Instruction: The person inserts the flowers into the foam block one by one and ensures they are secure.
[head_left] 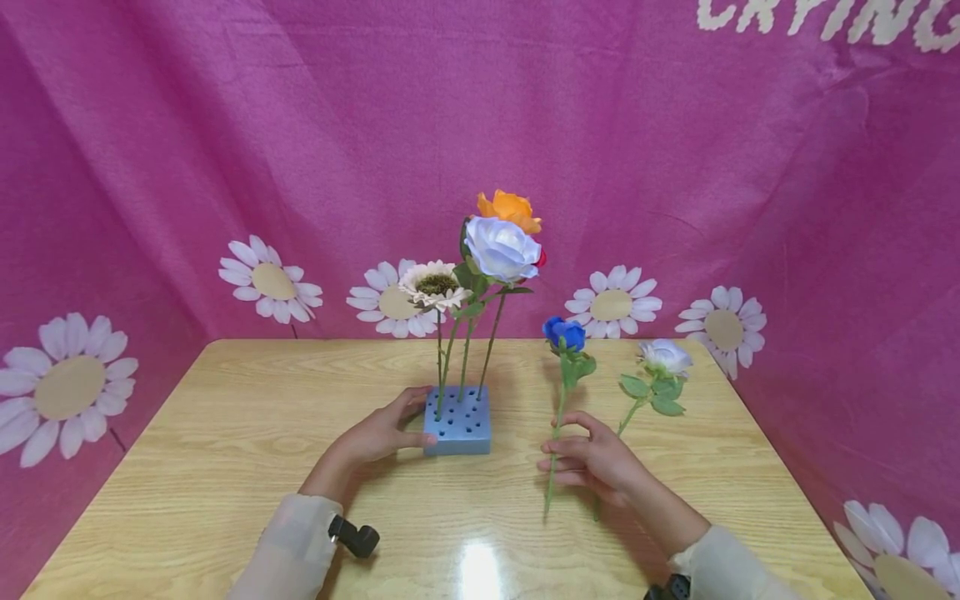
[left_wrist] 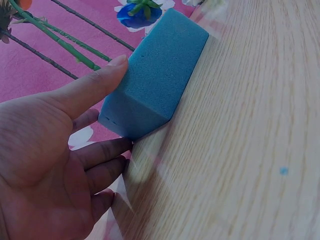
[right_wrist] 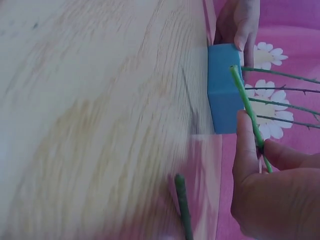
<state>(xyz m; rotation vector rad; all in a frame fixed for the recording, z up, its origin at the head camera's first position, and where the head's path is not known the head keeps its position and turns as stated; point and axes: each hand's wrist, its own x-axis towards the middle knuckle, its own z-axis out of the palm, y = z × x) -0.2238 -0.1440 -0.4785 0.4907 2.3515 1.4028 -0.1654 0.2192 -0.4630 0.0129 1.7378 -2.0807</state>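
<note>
In the head view my left hand [head_left: 384, 432] grips the left side of a blue foam block [head_left: 457, 447], thumb at its front corner and fingers behind; the left wrist view shows the thumb [left_wrist: 102, 80] on its edge. Small holes dot the block's top. Several artificial flowers stand in its rear part: a cream daisy-like flower [head_left: 435, 285], a pale rose [head_left: 501, 248], an orange flower [head_left: 510, 208] and a partly hidden red one. My right hand [head_left: 596, 462] pinches the green stem of a blue artificial rose [head_left: 566, 333], held upright right of the block, its cut stem end [right_wrist: 235, 70] showing.
A pale rose with green leaves [head_left: 666, 357] lies on the wooden table [head_left: 285, 392], right of my right hand, its stem running partly behind that hand. A pink cloth [head_left: 360, 150] with printed daisies hangs behind and beside the table.
</note>
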